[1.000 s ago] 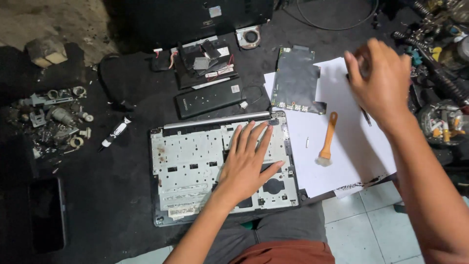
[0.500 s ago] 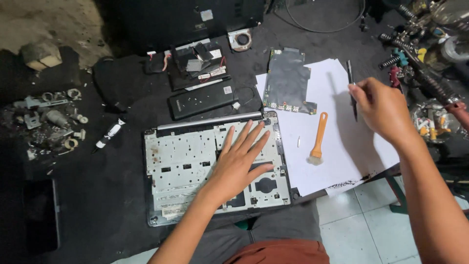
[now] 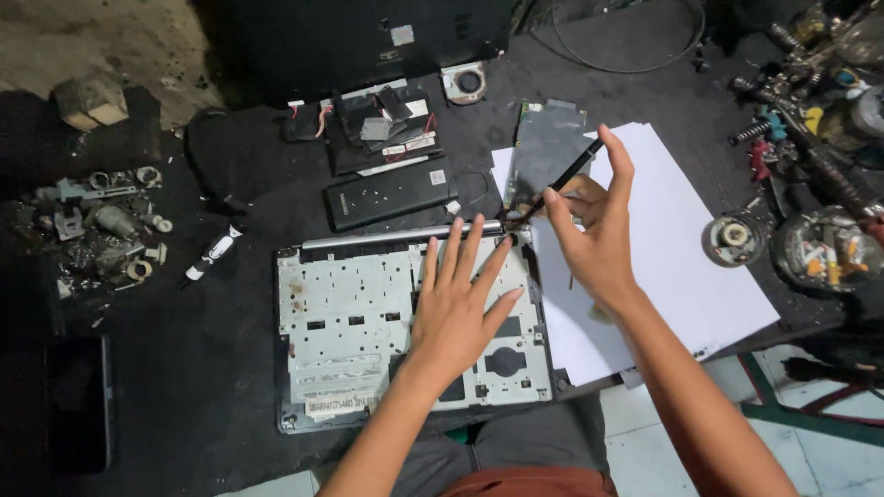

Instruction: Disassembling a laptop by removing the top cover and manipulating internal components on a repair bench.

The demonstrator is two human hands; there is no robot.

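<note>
In the lower middle of the frame lies the chassis (image 3: 368, 331) — a silver-grey metal frame of an opened laptop, flat on the dark mat (image 3: 212, 368). Its surface is full of small holes, slots and rectangular cut-outs, with one round opening near its lower right corner and a rust-brown stain at the left side. A grey hinge bar runs along its upper edge.

The left hand (image 3: 460, 308) rests flat on the right part of the chassis, palm down, fingers straight and spread apart, holding nothing.

The right hand (image 3: 594, 230) is just to the right, above the white paper (image 3: 700, 276). Its thumb and fingers are clamped on a thin black tool (image 3: 557, 184), which slants from upper right down to lower left — the tip comes to the upper right corner of the chassis, near the left fingertips.

Behind the tool, a grey board (image 3: 543, 147) lies partly on the paper. Above the chassis is a black battery (image 3: 387, 193), and higher up a small fan (image 3: 468, 83). At the left of the frame is a heap of metal parts (image 3: 101, 225).
</note>
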